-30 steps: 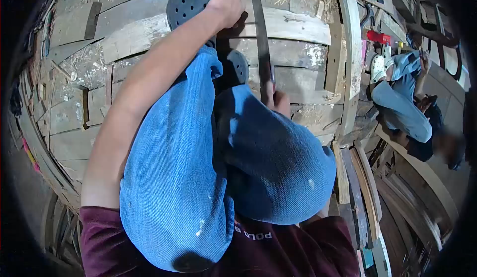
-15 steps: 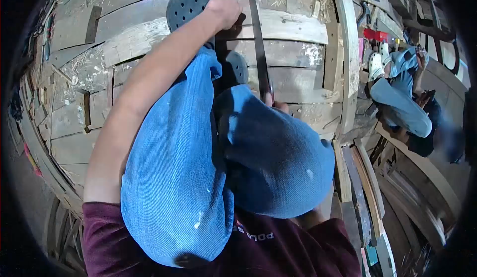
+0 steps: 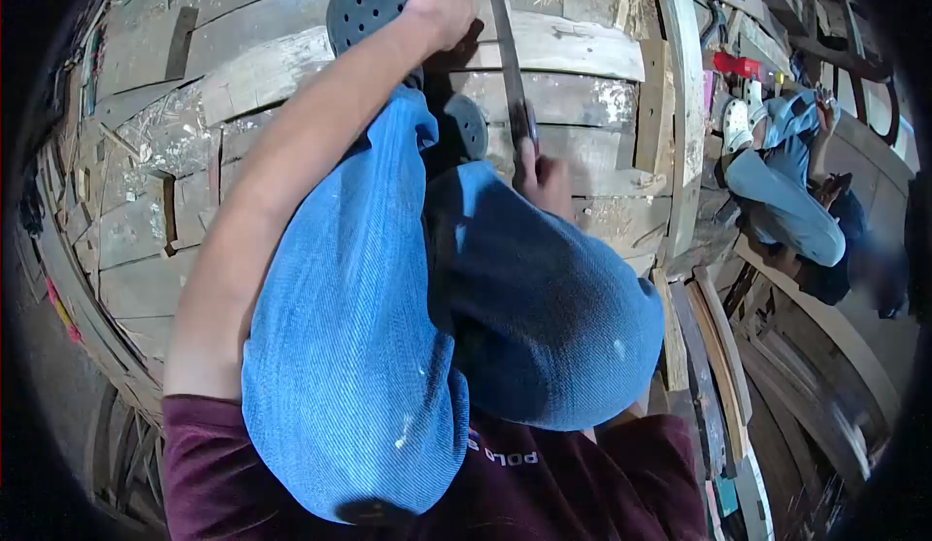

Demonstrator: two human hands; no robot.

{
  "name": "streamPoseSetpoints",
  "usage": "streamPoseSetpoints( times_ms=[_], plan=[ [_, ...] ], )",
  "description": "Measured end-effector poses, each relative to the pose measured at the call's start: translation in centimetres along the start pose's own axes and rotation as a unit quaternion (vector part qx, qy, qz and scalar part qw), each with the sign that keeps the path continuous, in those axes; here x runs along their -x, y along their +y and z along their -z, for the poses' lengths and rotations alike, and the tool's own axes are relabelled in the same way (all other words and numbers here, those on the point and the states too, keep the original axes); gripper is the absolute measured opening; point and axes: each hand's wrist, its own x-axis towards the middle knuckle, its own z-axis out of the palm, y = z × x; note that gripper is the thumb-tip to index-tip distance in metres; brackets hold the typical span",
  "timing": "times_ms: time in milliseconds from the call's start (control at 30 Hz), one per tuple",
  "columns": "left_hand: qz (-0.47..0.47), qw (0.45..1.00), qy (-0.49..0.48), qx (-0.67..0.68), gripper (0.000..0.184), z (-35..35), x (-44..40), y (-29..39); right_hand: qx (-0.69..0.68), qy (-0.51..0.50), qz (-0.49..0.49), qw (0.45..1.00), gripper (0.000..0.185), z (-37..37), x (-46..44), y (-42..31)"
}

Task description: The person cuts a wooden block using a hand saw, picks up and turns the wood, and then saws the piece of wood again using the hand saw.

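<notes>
My right hand (image 3: 549,184) is closed round the dark handle of a long, narrow-bladed tool (image 3: 505,36) that looks like a saw; its teeth do not show. The blade runs away from me, crossing a pale wooden plank (image 3: 573,48), and leaves the top of the view. My left hand (image 3: 442,12) is closed beside my dark clog (image 3: 369,7), near the plank; whatever its fingers hold is hidden. The clog covers part of the plank's line. My other clog (image 3: 466,126) shows between my bent knees, just left of the tool.
Wooden boards (image 3: 146,284) form the surface under my feet, with shavings and scraps. An upright-looking light beam (image 3: 684,124) lies at right. Beyond it sit another person (image 3: 786,201) in jeans and a red tool (image 3: 736,65). Stacked timber strips (image 3: 718,366) lie lower right.
My right hand has moved forward, away from me, with the tool, and now shows past my knee. My left hand stays beside the clog. My knees have shifted slightly.
</notes>
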Motion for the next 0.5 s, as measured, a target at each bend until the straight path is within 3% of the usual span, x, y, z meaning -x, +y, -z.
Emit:
streamPoseSetpoints(
  times_ms=[67, 300, 367, 433, 500],
  plan=[
    [0.005, 1.0, -0.025, -0.004, 0.021, 0.0, -0.3, -0.1, -0.016, 0.037, 0.029, 0.999, 0.056, -0.4, 0.4, 0.2],
    [0.008, 0.999, 0.033, -0.008, 0.022, -2.0, -1.1, -0.4, 0.009, 0.139, 0.038, 0.99, 0.056, -1.9, 2.5, 2.6],
    [0.005, 1.0, 0.004, 0.001, 0.02, -1.0, -0.1, 0.2, -0.037, 0.014, 0.014, 0.999, 0.056, -0.9, -0.6, 0.3],
    [0.003, 1.0, -0.006, 0.012, 0.02, -0.7, -0.3, -0.2, 0.036, 0.145, 0.035, 0.988, 0.058, -2.4, 0.9, 1.1],
    [-0.008, 1.0, 0.013, -0.012, 0.019, -0.2, -0.2, -0.3, 0.03, 0.125, 0.022, 0.991, 0.058, -1.7, 0.8, 1.1]
  ],
)
